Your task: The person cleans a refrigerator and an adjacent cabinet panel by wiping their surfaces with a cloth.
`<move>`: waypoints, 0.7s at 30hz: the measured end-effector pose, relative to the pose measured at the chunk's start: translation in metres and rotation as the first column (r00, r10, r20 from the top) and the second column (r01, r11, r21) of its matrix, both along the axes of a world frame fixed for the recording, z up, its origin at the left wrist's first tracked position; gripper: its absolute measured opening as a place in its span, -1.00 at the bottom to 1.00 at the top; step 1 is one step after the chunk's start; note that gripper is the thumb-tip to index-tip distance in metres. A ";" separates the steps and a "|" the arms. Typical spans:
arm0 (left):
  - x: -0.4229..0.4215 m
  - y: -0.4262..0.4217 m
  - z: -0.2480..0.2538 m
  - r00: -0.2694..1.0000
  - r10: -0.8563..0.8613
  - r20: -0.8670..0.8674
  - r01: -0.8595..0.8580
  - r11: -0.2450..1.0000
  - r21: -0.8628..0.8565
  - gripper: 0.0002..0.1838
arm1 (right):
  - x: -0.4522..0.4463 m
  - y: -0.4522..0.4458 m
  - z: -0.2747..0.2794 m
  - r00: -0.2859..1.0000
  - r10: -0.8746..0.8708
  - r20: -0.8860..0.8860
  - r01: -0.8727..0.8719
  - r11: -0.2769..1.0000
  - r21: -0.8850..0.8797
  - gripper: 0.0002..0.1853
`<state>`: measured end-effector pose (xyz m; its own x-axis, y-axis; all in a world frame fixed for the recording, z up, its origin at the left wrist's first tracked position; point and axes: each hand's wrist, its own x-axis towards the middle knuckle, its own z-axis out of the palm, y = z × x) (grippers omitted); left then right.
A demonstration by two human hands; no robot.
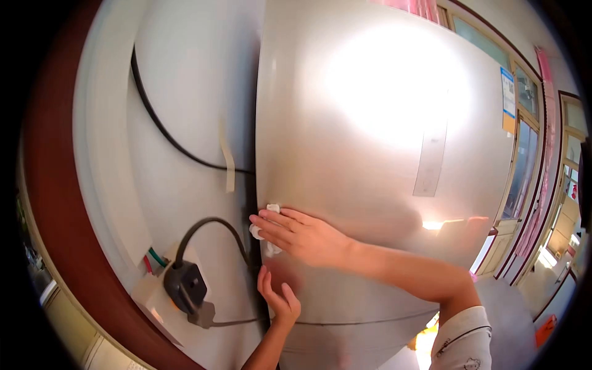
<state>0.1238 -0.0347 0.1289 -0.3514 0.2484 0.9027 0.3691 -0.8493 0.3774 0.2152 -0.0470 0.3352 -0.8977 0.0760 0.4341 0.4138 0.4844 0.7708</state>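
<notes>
My right hand (308, 238) reaches in from the right and lies flat against the side of a silver-grey refrigerator (345, 185), close to its left edge. Beneath its fingers is a crumpled white tissue (273, 248), showing above, between and below them. Lower down, my left hand (280, 300) is raised beside the same edge, its thumb apart from lightly curved fingers and nothing visible in it. Whether its fingertips touch the edge I cannot tell.
Left of the refrigerator, a black plug (185, 287) sits in a wall socket box (154, 302). A black cable (166, 132) runs along the wall behind the refrigerator. Tape (227, 163) hangs on the wall. Doors and pink curtains (535, 216) stand at right.
</notes>
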 end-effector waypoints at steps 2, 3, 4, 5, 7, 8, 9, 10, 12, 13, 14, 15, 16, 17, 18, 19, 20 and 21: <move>0.003 0.008 0.001 0.999 0.039 -0.034 -0.038 0.999 0.024 -0.53 | 0.003 0.003 0.044 1.000 0.002 0.019 -0.004 0.999 0.055 -0.43; 0.005 0.010 0.002 0.995 0.076 -0.060 -0.074 0.997 0.030 -0.54 | 0.003 0.016 0.083 0.978 0.148 -0.147 -0.156 0.987 -0.043 -0.45; 0.003 0.008 -0.002 0.989 0.120 -0.089 -0.119 0.993 0.025 -0.54 | 0.000 0.019 0.104 0.981 0.051 -0.187 -0.052 0.999 0.001 -0.47; 0.004 0.008 -0.002 0.983 0.154 -0.104 -0.151 0.988 0.032 -0.55 | 0.001 0.019 0.127 0.972 -0.052 -0.229 0.064 0.997 0.045 -0.50; 0.006 0.011 -0.004 0.990 0.136 -0.043 -0.134 0.990 0.048 -0.55 | 0.014 0.013 0.206 0.936 0.135 -0.324 -0.008 0.931 0.365 -0.56; 0.002 0.012 -0.007 0.992 0.126 -0.021 -0.125 0.991 0.055 -0.55 | 0.028 0.010 0.234 0.912 0.157 -0.379 0.045 0.880 0.473 -0.57; -0.001 0.013 -0.011 0.994 0.107 -0.026 -0.106 0.993 0.042 -0.55 | 0.050 0.006 0.255 0.884 0.162 -0.439 0.107 0.843 0.527 -0.58; -0.003 0.012 -0.009 0.995 0.093 -0.041 -0.091 0.995 0.046 -0.55 | 0.078 -0.003 0.270 0.851 0.170 -0.498 0.172 0.805 0.568 -0.59; -0.005 0.008 -0.008 0.995 0.074 -0.062 -0.071 0.996 0.045 -0.56 | 0.151 -0.034 0.283 0.706 0.219 -0.673 0.263 0.802 0.537 -0.66; -0.006 0.006 -0.007 0.996 0.065 -0.056 -0.062 0.997 0.050 -0.53 | 0.188 -0.056 0.279 0.604 0.118 -0.788 0.449 0.767 0.459 -0.67; -0.006 0.004 -0.005 0.997 0.056 -0.048 -0.054 0.997 0.056 -0.51 | 0.241 -0.069 0.277 0.615 -0.015 -0.789 0.637 0.599 0.485 -0.67; -0.006 0.001 -0.004 0.998 0.050 -0.038 -0.047 0.997 0.063 -0.49 | 0.287 -0.076 0.278 0.507 -0.017 -0.862 0.727 0.546 0.417 -0.66; -0.005 0.000 -0.002 0.999 0.044 -0.029 -0.042 0.997 0.070 -0.46 | 0.338 -0.075 0.287 0.317 0.152 -0.936 0.640 0.694 0.330 -0.62; -0.006 -0.001 -0.002 1.000 0.011 -0.028 -0.009 0.998 0.069 -0.43 | 0.350 -0.073 0.287 0.237 0.186 -0.953 0.632 0.716 0.297 -0.59; -0.006 -0.002 -0.003 0.999 -0.022 -0.027 0.023 0.997 0.067 -0.41 | 0.326 -0.074 0.286 0.226 0.198 -0.954 0.623 0.723 0.298 -0.59; 0.001 0.002 0.000 0.998 -0.055 -0.026 0.056 0.996 0.063 -0.38 | 0.282 -0.066 0.286 0.215 0.208 -0.954 0.615 0.730 0.297 -0.59; -0.001 0.001 -0.001 0.998 -0.059 -0.017 0.060 0.996 0.062 -0.38 | 0.236 -0.058 0.285 0.206 0.218 -0.954 0.607 0.736 0.299 -0.59; -0.001 0.000 -0.001 0.998 -0.067 -0.006 0.067 0.996 0.062 -0.37 | 0.221 -0.032 0.300 0.398 0.107 -0.911 0.581 0.739 0.340 -0.61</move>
